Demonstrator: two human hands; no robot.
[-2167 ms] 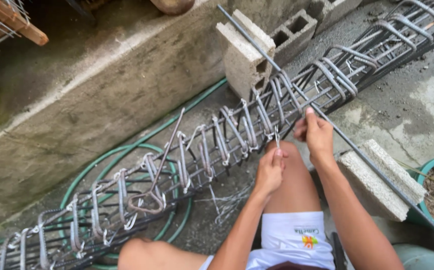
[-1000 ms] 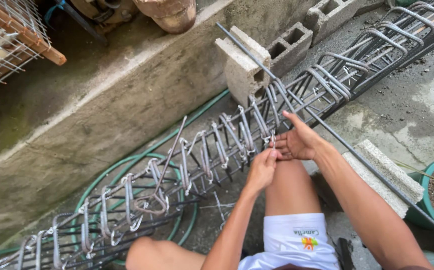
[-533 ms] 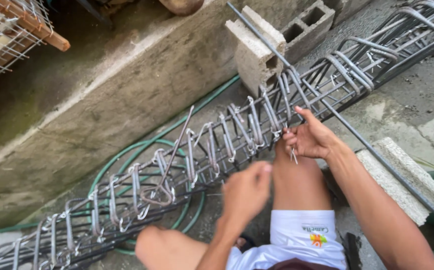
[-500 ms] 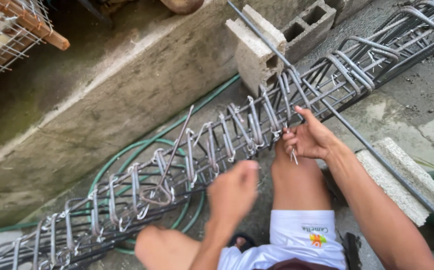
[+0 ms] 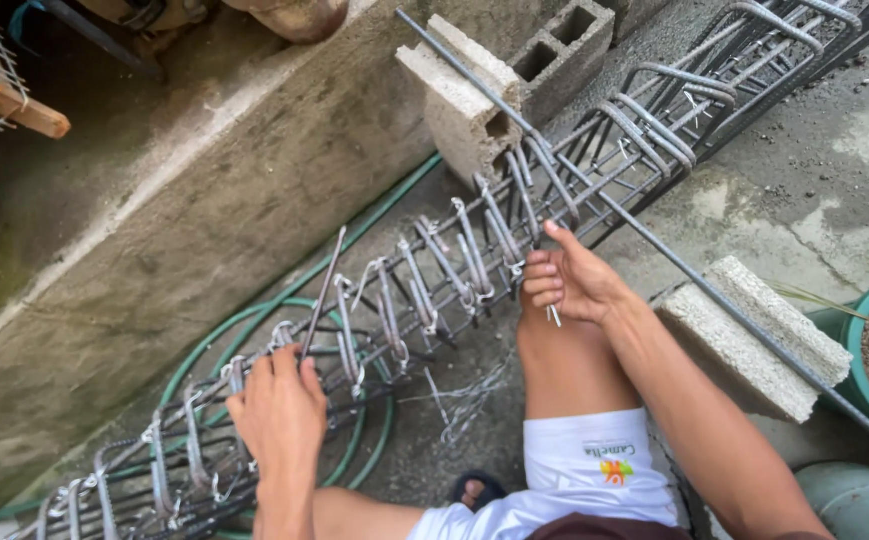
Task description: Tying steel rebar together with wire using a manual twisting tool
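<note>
- Our left hand [image 5: 279,405] lies on top of the rebar cage [image 5: 424,290], fingers curled down over the looped handle of the tie hook tool [image 5: 322,295]; the loop itself is hidden under our palm, so we cannot tell how firmly we grip it.
- The tool's thin metal shaft rises from between our left fingers and slants up and away from that hand, leaning against the cage's stirrups.
- Our right hand [image 5: 569,280] is closed around a short piece of tie wire [image 5: 553,315], whose end pokes out below the curled fingers; the index finger is stretched out and touches a stirrup of the cage.
- The cage runs in a long diagonal from below our left hand, between both hands, and on past our right hand to the far upper side; bent steel stirrups wrap its long bars, many already bound with light-coloured wire twists.
- A single long steel bar [image 5: 714,305] crosses just beyond our right hand and runs along our right forearm, resting on a concrete block [image 5: 744,340] beside that arm.
- Another hollow concrete block [image 5: 459,105] stands beyond our right hand, under the bar's far end.
- A green hose [image 5: 354,450] coils on the ground beneath the cage, just by our left hand.
- Loose strands of wire [image 5: 464,395] lie on the ground between our two hands, near our bare knee.
- A concrete wall [image 5: 184,200] runs along the far side of the cage, beyond our left hand.
</note>
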